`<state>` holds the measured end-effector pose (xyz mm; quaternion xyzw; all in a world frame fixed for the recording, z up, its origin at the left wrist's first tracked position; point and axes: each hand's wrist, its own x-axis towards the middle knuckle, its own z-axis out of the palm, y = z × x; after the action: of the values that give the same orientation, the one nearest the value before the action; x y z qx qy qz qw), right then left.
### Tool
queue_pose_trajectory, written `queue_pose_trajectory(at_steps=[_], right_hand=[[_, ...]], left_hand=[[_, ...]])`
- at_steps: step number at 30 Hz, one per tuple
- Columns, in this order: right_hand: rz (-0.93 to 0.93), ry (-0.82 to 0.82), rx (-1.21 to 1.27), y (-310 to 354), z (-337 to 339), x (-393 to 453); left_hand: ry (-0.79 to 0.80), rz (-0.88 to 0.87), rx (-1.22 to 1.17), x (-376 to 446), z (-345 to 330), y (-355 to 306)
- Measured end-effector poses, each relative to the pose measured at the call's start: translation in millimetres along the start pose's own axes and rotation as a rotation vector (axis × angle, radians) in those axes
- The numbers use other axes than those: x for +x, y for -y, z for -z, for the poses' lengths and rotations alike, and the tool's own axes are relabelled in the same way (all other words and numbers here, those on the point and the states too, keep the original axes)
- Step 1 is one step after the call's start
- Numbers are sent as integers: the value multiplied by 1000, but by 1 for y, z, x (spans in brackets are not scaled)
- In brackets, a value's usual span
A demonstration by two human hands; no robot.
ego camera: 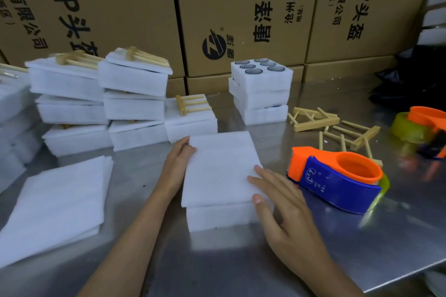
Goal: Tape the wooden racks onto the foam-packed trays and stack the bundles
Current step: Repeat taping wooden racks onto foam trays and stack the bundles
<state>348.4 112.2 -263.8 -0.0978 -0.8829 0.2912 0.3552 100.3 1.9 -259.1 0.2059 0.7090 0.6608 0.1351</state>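
A white foam sheet (220,166) lies on top of a foam-packed tray (224,217) at the middle of the metal table. My left hand (177,164) holds the sheet's far left edge. Flat on the sheet's near right corner rests my right hand (277,198), fingers straight. Loose wooden racks (313,118) lie at the right, behind an orange and blue tape dispenser (337,181). Taped bundles with racks on top (135,94) are stacked at the back left. A lone bundle with a rack (191,118) sits beside them.
A stack of open foam trays with round cups (261,94) stands at the back. Spare foam sheets (55,202) lie at the near left. A second tape dispenser (424,128) sits at the far right. Cardboard boxes (241,7) wall the back. The table edge (410,275) runs near right.
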Motion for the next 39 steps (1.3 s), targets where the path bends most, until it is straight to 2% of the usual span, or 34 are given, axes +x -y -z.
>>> queue_pose_trajectory(at_steps=[3, 6, 8, 9, 11, 14, 15, 16, 19, 22, 26, 29, 31, 33, 35, 37, 39], right_hand=[[7, 6, 0, -5, 18, 21], [-1, -84, -64, -24, 58, 75], [-112, -108, -154, -43, 88, 117], [-220, -63, -245, -54, 101, 135], [-452, 160, -483, -79, 117, 160], [-578, 689, -738, -108, 119, 172], [-589, 784, -758, -116, 116, 173], [-592, 799, -765, -124, 113, 173], [-510, 671, -832, -134, 108, 173], [-339, 541, -914, -129, 110, 179], [34, 141, -1065, -102, 120, 194], [227, -72, -951, -65, 124, 204], [281, -133, -878, -39, 116, 209], [300, -159, -702, -14, 99, 212], [256, -87, -408, 10, 81, 212], [185, 103, -133, 28, 61, 211], [162, 310, -72, 41, 36, 203]], left_hand=[[-6, -6, -7, 2, 1, 3], [9, -20, -20, 5, 1, 3], [21, -31, -31, 5, 0, 3], [26, -36, -38, 5, 0, 3], [28, -38, -40, 5, 0, 2], [29, -23, -48, 5, -1, 1], [28, -19, -49, 6, -1, 1], [28, -16, -48, 6, 0, 1], [36, -21, -45, 6, 0, 1], [33, -28, -47, 7, -1, 1], [38, -54, -47, 8, -1, 1], [26, -32, -60, 9, -2, 3], [17, -10, -73, 10, -4, 3], [16, -10, -89, 10, -6, 1], [12, -30, -100, 7, -8, -4], [6, -44, -115, 5, -10, -5], [-6, -43, -125, 5, -10, -3]])
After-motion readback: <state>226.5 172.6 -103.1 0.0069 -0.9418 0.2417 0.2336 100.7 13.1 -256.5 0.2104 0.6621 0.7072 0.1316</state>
